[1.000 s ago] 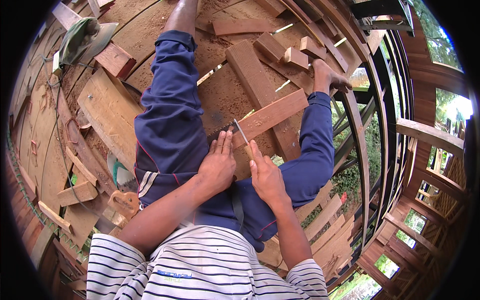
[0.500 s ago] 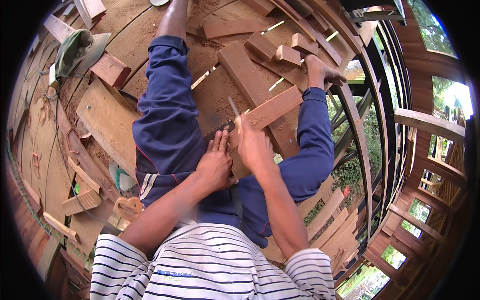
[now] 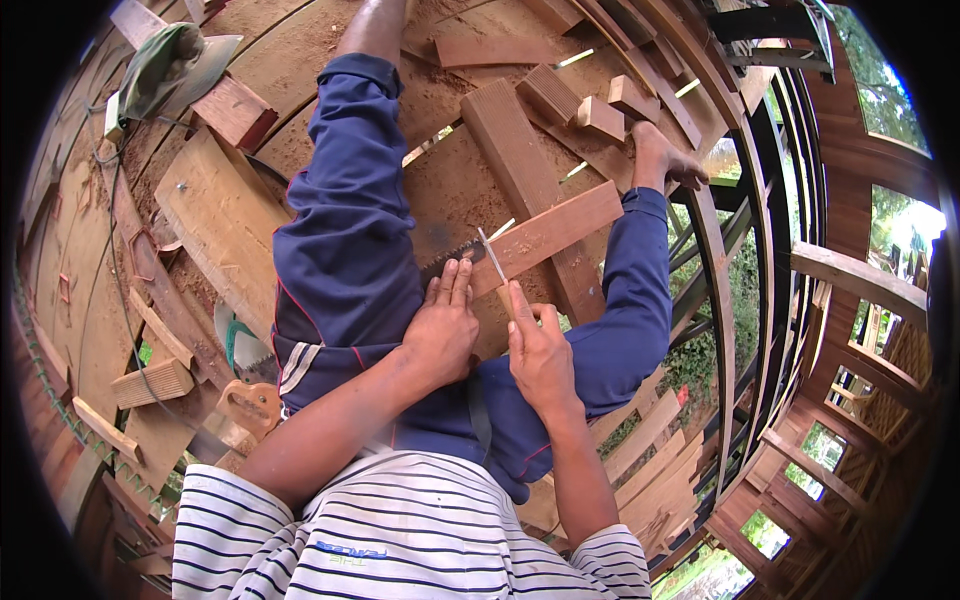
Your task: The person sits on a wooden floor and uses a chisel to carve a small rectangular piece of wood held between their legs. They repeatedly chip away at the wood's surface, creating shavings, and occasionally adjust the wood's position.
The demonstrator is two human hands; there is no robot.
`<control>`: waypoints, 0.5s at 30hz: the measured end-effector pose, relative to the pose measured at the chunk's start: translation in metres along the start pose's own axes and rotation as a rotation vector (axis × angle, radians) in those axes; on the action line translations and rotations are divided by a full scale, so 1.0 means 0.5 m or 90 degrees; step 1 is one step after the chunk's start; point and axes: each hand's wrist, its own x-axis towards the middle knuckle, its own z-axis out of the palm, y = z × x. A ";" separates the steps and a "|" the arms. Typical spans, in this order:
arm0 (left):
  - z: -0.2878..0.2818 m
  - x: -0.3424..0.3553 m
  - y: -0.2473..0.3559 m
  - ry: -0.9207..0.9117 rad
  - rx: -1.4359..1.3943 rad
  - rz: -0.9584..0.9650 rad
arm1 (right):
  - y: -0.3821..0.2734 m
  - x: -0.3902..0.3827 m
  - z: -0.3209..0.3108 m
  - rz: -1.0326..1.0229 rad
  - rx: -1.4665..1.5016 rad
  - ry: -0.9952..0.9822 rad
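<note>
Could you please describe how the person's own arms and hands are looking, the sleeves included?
The short, loose sleeves are white with thin dark stripes and end above the elbows. Below them, both forearms are bare, with no watch or bracelet visible. The left hand and right hand wear no gloves, and no ring shows on the visible fingers.

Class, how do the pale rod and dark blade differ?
The rod is pale and slim; the blade is dark and broader. The right hand grips the rod's handle; the left hand rests at the blade. The rod slants up to the left, the blade up to the right. Both look metallic.
</note>
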 end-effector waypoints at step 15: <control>0.006 0.001 0.008 0.008 0.033 -0.023 | 0.010 -0.003 0.007 0.021 -0.015 -0.048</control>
